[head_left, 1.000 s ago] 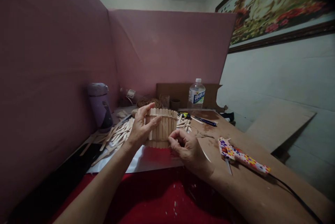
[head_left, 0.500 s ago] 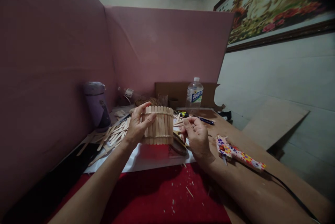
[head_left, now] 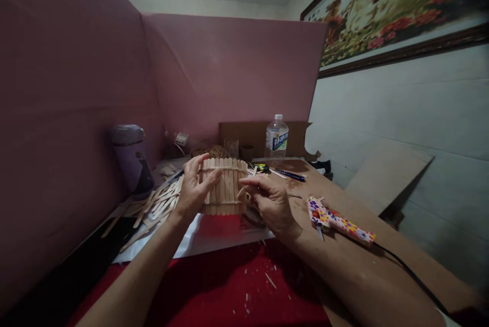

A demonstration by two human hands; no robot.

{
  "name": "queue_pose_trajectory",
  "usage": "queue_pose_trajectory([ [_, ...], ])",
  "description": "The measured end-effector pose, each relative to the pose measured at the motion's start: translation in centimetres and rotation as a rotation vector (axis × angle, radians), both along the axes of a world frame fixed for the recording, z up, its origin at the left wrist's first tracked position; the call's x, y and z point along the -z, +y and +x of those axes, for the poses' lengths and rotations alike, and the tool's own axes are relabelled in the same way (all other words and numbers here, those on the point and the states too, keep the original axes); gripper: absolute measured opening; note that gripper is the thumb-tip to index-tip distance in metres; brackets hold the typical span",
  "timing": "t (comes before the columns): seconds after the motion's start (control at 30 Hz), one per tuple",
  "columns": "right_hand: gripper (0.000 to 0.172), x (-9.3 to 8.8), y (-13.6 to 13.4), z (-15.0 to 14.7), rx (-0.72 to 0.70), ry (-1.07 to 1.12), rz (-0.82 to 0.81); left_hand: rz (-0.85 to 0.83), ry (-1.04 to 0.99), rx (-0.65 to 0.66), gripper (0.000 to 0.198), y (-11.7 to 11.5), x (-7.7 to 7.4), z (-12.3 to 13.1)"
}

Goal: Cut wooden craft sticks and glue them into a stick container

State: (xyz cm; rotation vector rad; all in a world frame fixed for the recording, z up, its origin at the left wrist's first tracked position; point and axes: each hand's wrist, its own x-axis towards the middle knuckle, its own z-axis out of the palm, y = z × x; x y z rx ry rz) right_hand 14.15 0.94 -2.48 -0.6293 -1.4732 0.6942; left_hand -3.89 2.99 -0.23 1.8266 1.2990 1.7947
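Observation:
A rounded holder made of wooden craft sticks point(head_left: 226, 189) stands upright in front of me, with a twine band around it near the top and another near the bottom. My left hand point(head_left: 194, 184) grips its left side, the thumb across the front sticks. At its right side is my right hand point(head_left: 269, 202), fingers pinched together close to the sticks. A thin pale bit shows at those fingertips, too small to name. Behind the right hand, a dark rounded object point(head_left: 254, 219) is mostly hidden.
Loose craft sticks point(head_left: 162, 202) lie piled at the left, by a purple flask point(head_left: 133, 164). A flower-patterned glue gun point(head_left: 340, 222) with a cord rests at the right. Farther back are a plastic bottle point(head_left: 277, 138) and a blue pen point(head_left: 290, 175). Wood slivers dot the red cloth point(head_left: 214, 291).
My right hand has come in to the left and turned, its fingertips now at the holder's right side. The left hand still grips the holder. The whole view has shifted slightly.

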Motion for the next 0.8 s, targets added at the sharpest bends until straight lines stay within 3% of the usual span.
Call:
queue_pose_trajectory([
  [0.17,0.009,-0.5,-0.3,-0.7,0.035,0.011,-0.105,-0.042,0.023,0.047,0.061,0.0,0.0,0.1],
  [0.33,0.01,-0.6,-0.3,-1.2,0.179,-0.029,-0.088,0.005,0.119,0.071,0.057,-0.3,0.0,0.3],
  [0.53,0.008,-0.6,-0.2,-1.4,0.27,-0.087,-0.068,-0.117,0.348,0.081,0.1,-1.4,-0.7,0.7],
  [0.8,0.016,-0.2,0.1,-1.4,0.266,-0.035,-0.067,-0.141,0.288,0.033,0.095,-1.4,-1.0,0.9],
])
